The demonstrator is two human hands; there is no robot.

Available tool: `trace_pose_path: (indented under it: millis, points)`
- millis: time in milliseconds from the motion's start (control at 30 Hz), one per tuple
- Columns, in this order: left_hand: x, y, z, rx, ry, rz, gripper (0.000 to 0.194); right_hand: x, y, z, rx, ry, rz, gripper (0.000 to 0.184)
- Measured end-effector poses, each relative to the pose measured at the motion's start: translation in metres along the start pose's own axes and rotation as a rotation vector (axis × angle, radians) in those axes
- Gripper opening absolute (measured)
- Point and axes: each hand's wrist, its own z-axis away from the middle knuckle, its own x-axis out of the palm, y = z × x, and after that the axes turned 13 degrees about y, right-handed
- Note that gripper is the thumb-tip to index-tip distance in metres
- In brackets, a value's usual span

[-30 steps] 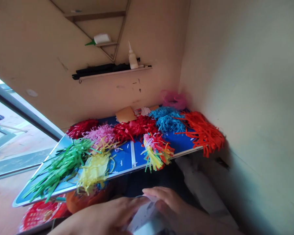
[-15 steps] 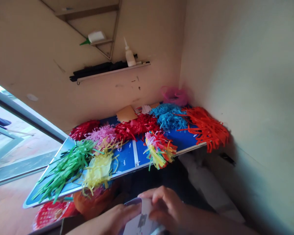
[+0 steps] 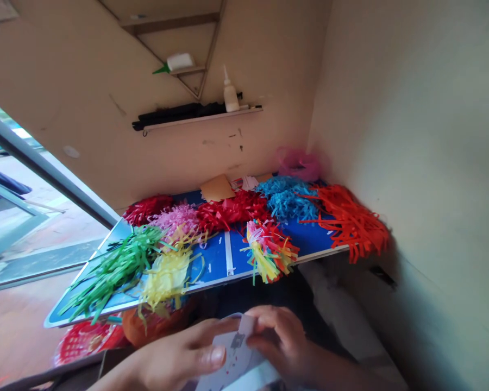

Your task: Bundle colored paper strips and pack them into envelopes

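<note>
Low in the view, a white folded paper piece with a grey print and small coloured specks is between my two hands. It looks like a small packet or card; its exact kind is unclear. My left hand is closed on its left side, thumb lying across the printed face and fingers behind. My right hand grips its upper right edge with bent fingers. Beyond the hands, a bundle of multicoloured paper strips hangs over the front edge of the blue table.
Green strips, yellow strips, pink, red, blue strips and orange-red strips cover much of the tabletop. A red basket stands below, at left. A glue bottle rests on the wall shelf.
My left thumb has shifted from the paper's top edge onto its printed face. My right hand keeps its hold near the upper edge. The camera view has turned slightly left.
</note>
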Motion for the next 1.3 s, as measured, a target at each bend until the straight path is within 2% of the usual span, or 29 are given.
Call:
trace_pose_path:
  millis: [100,233,400,467,500,533,633,667,733,800,867,967,1100,1200,1300]
  points:
    - [0.0,0.003,-0.002,0.027,-0.007,0.013,0.083,0.0,0.002,0.001,-0.008,0.033,-0.018,0.022]
    - [0.005,0.007,-0.009,0.034,0.016,0.088,0.079,0.003,0.003,0.006,0.059,0.111,-0.048,0.015]
    - [0.001,0.016,-0.005,0.173,0.202,0.199,0.055,0.004,0.004,0.003,0.371,0.124,-0.289,0.011]
    - [-0.007,0.012,0.002,0.211,0.311,0.152,0.048,-0.001,0.009,-0.003,0.506,0.193,-0.326,0.014]
    - [-0.01,0.006,0.004,0.234,0.423,0.139,0.046,-0.005,0.013,-0.006,0.57,0.26,-0.327,0.016]
    - [-0.011,-0.003,0.004,0.268,0.598,0.153,0.045,-0.009,0.017,-0.01,0.631,0.34,-0.332,0.018]
    - [0.007,-0.043,-0.018,0.45,1.291,0.325,0.048,-0.017,0.028,-0.02,0.748,0.573,-0.407,0.028]
    - [0.02,-0.057,-0.032,0.483,1.344,0.338,0.054,-0.017,0.03,-0.023,0.758,0.625,-0.437,0.032]
    - [0.052,-0.079,-0.063,0.48,1.27,0.307,0.065,-0.014,0.032,-0.026,0.755,0.704,-0.445,0.038]
    - [0.082,-0.091,-0.089,0.467,1.408,0.14,0.067,-0.009,0.033,-0.025,0.732,0.768,-0.392,0.041]
    - [0.101,-0.092,-0.103,0.505,1.465,-0.058,0.058,-0.006,0.035,-0.022,0.705,0.816,-0.348,0.044]
    - [0.107,-0.086,-0.104,0.639,1.485,-0.219,0.051,-0.008,0.045,-0.01,0.69,0.852,-0.339,0.046]
    - [0.106,-0.078,-0.093,0.763,1.57,-0.217,0.051,-0.018,0.062,0.009,0.664,0.879,-0.237,0.04]
    - [0.109,-0.074,-0.087,0.837,1.553,-0.146,0.051,-0.024,0.073,0.017,0.587,0.803,-0.173,0.031]
    - [0.111,-0.069,-0.082,0.911,1.487,-0.068,0.05,-0.026,0.077,0.019,0.544,0.732,-0.178,0.03]
